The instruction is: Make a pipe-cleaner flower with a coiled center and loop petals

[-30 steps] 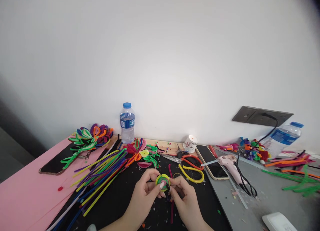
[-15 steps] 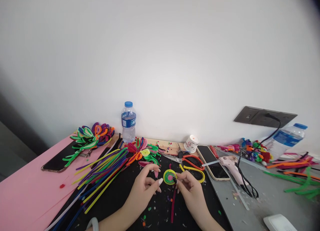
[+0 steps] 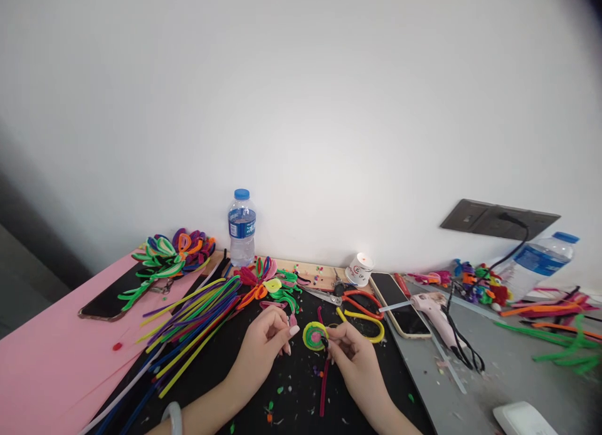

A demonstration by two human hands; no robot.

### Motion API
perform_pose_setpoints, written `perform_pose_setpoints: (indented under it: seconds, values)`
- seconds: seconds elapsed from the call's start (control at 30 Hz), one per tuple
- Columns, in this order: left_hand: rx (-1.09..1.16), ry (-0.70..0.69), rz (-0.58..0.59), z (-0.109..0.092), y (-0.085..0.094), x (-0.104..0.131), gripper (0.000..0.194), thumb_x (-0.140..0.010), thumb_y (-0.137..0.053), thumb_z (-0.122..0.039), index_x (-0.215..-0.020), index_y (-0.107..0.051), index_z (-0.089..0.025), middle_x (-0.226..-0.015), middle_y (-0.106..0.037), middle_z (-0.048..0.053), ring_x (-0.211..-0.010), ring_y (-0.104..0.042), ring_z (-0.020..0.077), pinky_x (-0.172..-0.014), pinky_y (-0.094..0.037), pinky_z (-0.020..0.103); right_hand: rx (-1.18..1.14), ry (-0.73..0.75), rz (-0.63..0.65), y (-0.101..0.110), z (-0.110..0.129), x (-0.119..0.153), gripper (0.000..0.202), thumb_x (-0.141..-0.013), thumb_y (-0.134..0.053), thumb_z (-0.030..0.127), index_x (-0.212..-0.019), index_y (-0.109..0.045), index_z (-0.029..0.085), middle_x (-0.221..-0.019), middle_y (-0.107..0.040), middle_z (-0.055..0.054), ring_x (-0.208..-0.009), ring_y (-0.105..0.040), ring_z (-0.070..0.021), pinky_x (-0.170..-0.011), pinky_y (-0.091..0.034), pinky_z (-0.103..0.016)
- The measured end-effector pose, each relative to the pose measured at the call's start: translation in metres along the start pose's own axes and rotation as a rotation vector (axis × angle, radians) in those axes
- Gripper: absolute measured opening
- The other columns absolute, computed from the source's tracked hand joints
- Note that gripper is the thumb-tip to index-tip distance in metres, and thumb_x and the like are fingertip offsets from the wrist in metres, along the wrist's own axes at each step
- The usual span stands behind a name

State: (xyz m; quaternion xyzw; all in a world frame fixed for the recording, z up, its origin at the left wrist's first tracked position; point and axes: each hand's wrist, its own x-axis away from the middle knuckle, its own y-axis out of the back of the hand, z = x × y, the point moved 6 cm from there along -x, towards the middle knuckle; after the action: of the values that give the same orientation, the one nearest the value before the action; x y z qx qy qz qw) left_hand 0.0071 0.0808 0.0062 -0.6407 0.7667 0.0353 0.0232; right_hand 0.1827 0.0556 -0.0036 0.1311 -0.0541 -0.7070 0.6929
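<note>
Between the thumb and fingers of my right hand [image 3: 358, 360] is a flat round pipe-cleaner coil [image 3: 313, 336], pink in the middle, then green, with a yellow outer ring. A small dark piece shows where the fingertips meet its edge. To the coil's left, apart from it, my left hand [image 3: 263, 344] has its fingers curled in and the thumb against them; whatever they may hold is hidden. Below the coil lies a dark red pipe cleaner [image 3: 324, 391]. Just beyond both hands are a pipe-cleaner flower [image 3: 258, 283] and scissors [image 3: 357, 303] with red and yellow handles.
Loose pipe cleaners [image 3: 192, 328] lie left, beside a phone [image 3: 110, 297] and more pipe-cleaner flowers [image 3: 181, 253]. A water bottle [image 3: 242, 228] and paper cup [image 3: 360, 270] stand by the wall. Right are another phone [image 3: 402, 306], a corded pink glue gun [image 3: 437, 322] and a second bottle [image 3: 540, 259].
My left hand has drawn slightly left, and its thumb and fingers have closed together. The coil in my right hand has shifted a little to the left.
</note>
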Motion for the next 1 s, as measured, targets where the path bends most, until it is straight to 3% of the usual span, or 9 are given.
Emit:
perform_pose_setpoints:
  seconds: [0.3,0.47,0.53,0.67,0.83,1.0]
  values:
    - [0.017,-0.016,0.088,0.004,-0.004,0.000,0.038,-0.079,-0.056,-0.035,-0.048,-0.043,-0.016,-0.065,-0.048,-0.003,-0.047,-0.050,0.0082,-0.048,-0.039,0.021,0.005,0.013,0.007,0.000,0.001,0.000,0.022,-0.078,-0.058,0.038,-0.071,-0.056,0.018,-0.067,-0.057,-0.002,-0.057,-0.049,-0.0149,-0.052,-0.040,-0.025]
    - [0.037,-0.013,0.045,0.006,-0.002,-0.001,0.018,-0.079,-0.056,-0.033,-0.070,-0.056,-0.016,-0.090,-0.056,0.003,-0.050,-0.054,0.0086,-0.047,-0.041,0.021,0.014,0.014,-0.003,0.001,0.003,0.000,0.024,-0.078,-0.059,0.039,-0.069,-0.054,0.017,-0.066,-0.057,-0.002,-0.055,-0.048,-0.0139,-0.051,-0.039,-0.025]
    - [0.004,-0.034,0.027,0.003,0.000,-0.001,0.014,-0.074,-0.061,-0.028,-0.067,-0.060,-0.016,-0.094,-0.057,0.005,-0.059,-0.057,0.0115,-0.051,-0.044,0.022,0.016,0.018,-0.007,0.001,0.004,0.000,0.024,-0.077,-0.059,0.039,-0.069,-0.055,0.017,-0.065,-0.056,-0.002,-0.055,-0.049,-0.0140,-0.051,-0.040,-0.025]
    - [-0.039,-0.051,-0.015,0.000,0.004,-0.001,0.012,-0.069,-0.064,-0.020,-0.058,-0.065,-0.017,-0.084,-0.065,0.006,-0.081,-0.060,0.0200,-0.068,-0.047,0.026,0.033,0.015,-0.004,0.002,0.003,0.000,0.024,-0.077,-0.059,0.040,-0.071,-0.057,0.017,-0.064,-0.056,-0.001,-0.055,-0.049,-0.0143,-0.052,-0.040,-0.025]
    - [-0.049,0.039,-0.058,0.006,0.007,-0.001,0.010,-0.067,-0.065,-0.020,-0.058,-0.066,-0.016,-0.064,-0.066,0.003,-0.063,-0.059,0.0174,-0.060,-0.045,0.025,0.035,0.012,0.001,0.003,-0.001,-0.001,0.023,-0.078,-0.058,0.040,-0.071,-0.056,0.018,-0.068,-0.057,-0.002,-0.057,-0.049,-0.0146,-0.053,-0.040,-0.025]
    - [-0.073,0.056,-0.045,0.005,0.006,-0.002,0.010,-0.066,-0.066,-0.021,-0.059,-0.068,-0.016,-0.064,-0.068,0.004,-0.064,-0.060,0.0183,-0.062,-0.045,0.026,0.039,0.019,-0.005,0.003,0.001,-0.001,0.022,-0.079,-0.057,0.039,-0.073,-0.057,0.018,-0.069,-0.058,-0.002,-0.059,-0.049,-0.0148,-0.054,-0.040,-0.026]
